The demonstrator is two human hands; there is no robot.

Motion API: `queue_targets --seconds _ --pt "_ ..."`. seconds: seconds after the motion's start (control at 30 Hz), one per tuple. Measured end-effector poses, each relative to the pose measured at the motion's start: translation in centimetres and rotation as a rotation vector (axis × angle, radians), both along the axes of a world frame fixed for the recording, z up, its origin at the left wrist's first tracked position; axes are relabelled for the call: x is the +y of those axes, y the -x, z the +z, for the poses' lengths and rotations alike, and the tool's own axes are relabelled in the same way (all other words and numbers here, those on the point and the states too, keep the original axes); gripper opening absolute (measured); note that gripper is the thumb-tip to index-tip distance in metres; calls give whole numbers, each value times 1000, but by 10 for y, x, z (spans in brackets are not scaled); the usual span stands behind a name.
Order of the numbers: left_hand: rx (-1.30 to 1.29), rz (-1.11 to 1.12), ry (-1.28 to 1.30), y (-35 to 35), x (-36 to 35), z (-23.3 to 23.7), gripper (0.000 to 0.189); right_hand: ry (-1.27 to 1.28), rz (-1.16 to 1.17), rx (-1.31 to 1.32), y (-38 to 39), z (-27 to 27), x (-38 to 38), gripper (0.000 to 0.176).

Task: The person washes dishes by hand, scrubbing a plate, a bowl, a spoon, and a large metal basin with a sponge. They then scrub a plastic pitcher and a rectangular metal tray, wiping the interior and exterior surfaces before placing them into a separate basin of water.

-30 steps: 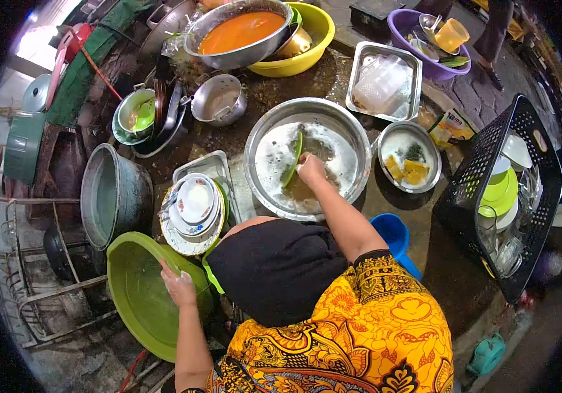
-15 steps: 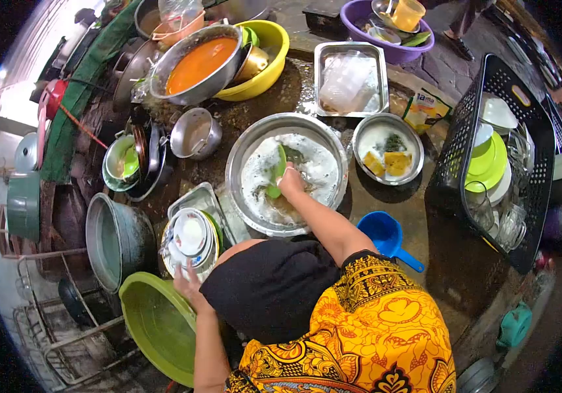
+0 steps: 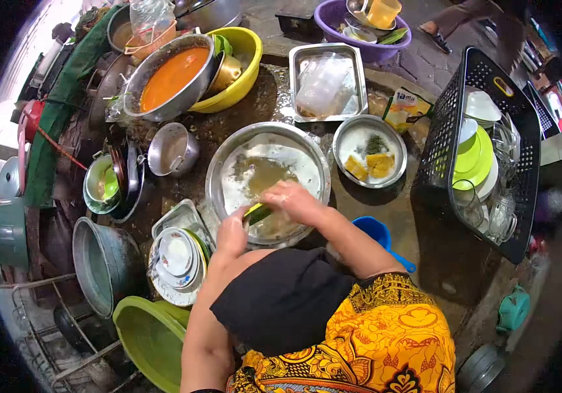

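Fingers of the right hand [image 3: 294,200] curl closed over one end of a green utensil [image 3: 257,213]. The left hand [image 3: 232,230] grips the other end. Both hands are low over the near rim of the soapy steel basin [image 3: 219,164], wrists bent and forearms angling back towards the body.

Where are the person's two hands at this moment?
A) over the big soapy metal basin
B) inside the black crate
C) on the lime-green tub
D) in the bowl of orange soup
A: the left hand and right hand meet over the soapy basin, holding a green item between them.
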State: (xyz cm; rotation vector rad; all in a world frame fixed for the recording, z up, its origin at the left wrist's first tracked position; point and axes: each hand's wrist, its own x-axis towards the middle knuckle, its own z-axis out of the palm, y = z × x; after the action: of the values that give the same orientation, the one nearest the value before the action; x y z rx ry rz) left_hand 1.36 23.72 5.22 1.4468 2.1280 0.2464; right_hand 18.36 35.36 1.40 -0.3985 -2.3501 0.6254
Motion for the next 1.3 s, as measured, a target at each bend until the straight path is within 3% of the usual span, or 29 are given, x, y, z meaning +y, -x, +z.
queue_targets --seconds 0.03,0.07,0.13,0.17,0.2,0.3,0.37,0.47,0.53,0.6,0.67,0.77,0.8,0.83,0.87,0.9,0.93,1.0,1.03,1.07,1.1,1.13,1.2,1.23,1.3 --pt "60 -25 -162 0 -5 -8 32 85 -2 -61 -11 1 13 20" --pt "61 -16 -164 3 -11 -12 32 131 -32 207 -20 -14 37 19" --pt "14 232 -189 12 -25 -18 29 529 -554 152 -59 -49 62 26" --pt "-2 304 -197 19 -35 -20 27 457 -751 -181 -85 -64 75 30" --pt "-175 495 -250 27 -50 -14 26 375 -889 -550 -111 -77 86 34" --pt "-158 530 -404 55 -89 -38 29 547 -913 -658 -134 -144 102 39" --pt "-545 847 -433 56 -109 -27 33 570 -901 -646 -142 -152 107 37" --pt "-635 1061 -487 54 -136 -12 36 422 -786 -765 -150 -161 115 31" --pt "-637 1184 -543 62 -166 -26 38 455 -854 -699 -144 -132 108 28" --pt "-867 1300 -628 58 -183 -28 42 417 -925 -613 -140 -107 108 29" --pt "-946 1329 -693 49 -203 -21 43 485 -1009 -702 -137 -97 117 31" --pt "-1048 1314 -731 50 -222 -36 43 328 -1005 -795 -138 -72 118 33" --pt "-1063 1334 -768 46 -222 -29 43 289 -984 -789 -135 -64 133 33" --pt "-1147 1324 -816 41 -222 -16 43 299 -858 -577 -134 -60 152 38" --pt "-1231 1308 -863 39 -225 -9 42 313 -725 -373 -118 -26 145 43" --pt "-1236 1305 -849 43 -229 -13 42 237 -698 -397 -99 8 139 43" --pt "-1341 1299 -870 49 -229 -22 42 406 -467 -353 -82 21 156 45" --pt "-1363 1253 -940 52 -223 -25 42 793 -89 -246 -18 130 98 48" --pt "-1377 1252 -960 52 -219 -20 42 543 110 -273 10 135 111 48" --pt "-1432 1215 -997 51 -213 -16 41 754 209 -351 45 191 61 49" --pt "-1483 1175 -1035 51 -208 -10 41 672 292 -405 73 228 23 49" --pt "-1492 1171 -1053 51 -204 -4 41 416 443 -457 105 227 16 47" --pt "-1518 1121 -1045 50 -198 7 42 189 585 -556 147 252 -56 41" --pt "-1565 1138 -1069 51 -193 3 42 110 677 -512 174 215 -64 44" --pt "-1588 1112 -1103 54 -188 6 43 -169 572 -661 203 187 -115 49"
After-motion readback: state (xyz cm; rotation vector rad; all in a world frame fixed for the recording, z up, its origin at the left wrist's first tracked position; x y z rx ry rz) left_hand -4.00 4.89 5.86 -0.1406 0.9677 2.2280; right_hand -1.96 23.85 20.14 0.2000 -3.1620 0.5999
